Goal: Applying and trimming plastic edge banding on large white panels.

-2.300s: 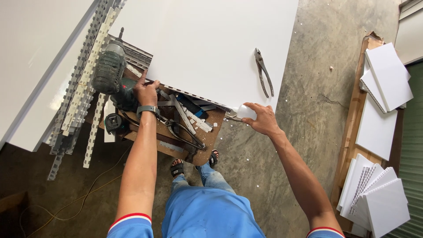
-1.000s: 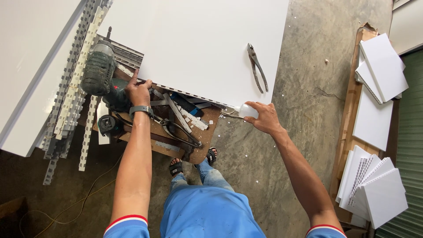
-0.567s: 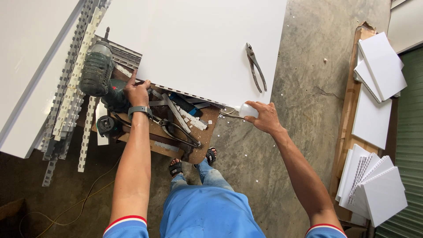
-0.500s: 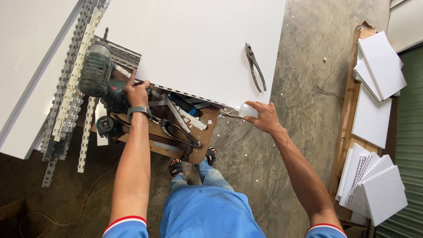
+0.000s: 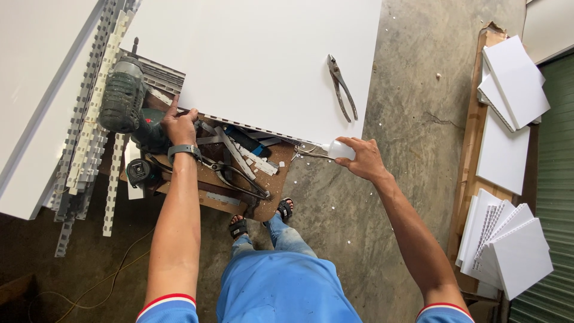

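In the head view, much was hidden or cut off. The large white panel (image 5: 263,60) ran out of the frame at the top, and its near edge covered the far part of the low brown bench (image 5: 239,191). The person's left hand (image 5: 179,124) rested at that near edge of the panel, fingers curled down against it, just beside a green power tool (image 5: 122,101); whether those fingers gripped the edge or only pressed on it could not be told. A watch (image 5: 182,151) sat on that wrist. The right hand (image 5: 362,157) was closed around a small white rounded object (image 5: 339,148) at the panel's near right corner; thin metal handles (image 5: 311,153) stuck out from it to the left, but the tool's working end was hidden under the panel edge and hard to make out. Grey pliers (image 5: 342,87) lay on the panel, well apart from both hands. The clutter of strips and hand tools (image 5: 239,161) on the bench was too tangled to sort piece by piece. Perforated white strips (image 5: 89,137) lay to the left of the bench, partly under another white sheet.

At the right edge, stacks of white square boards (image 5: 514,78) and (image 5: 508,245) sat on a wooden frame on the concrete floor (image 5: 406,90), some cut off by the frame. A small black round thing (image 5: 140,171) sat at the bench's left end.
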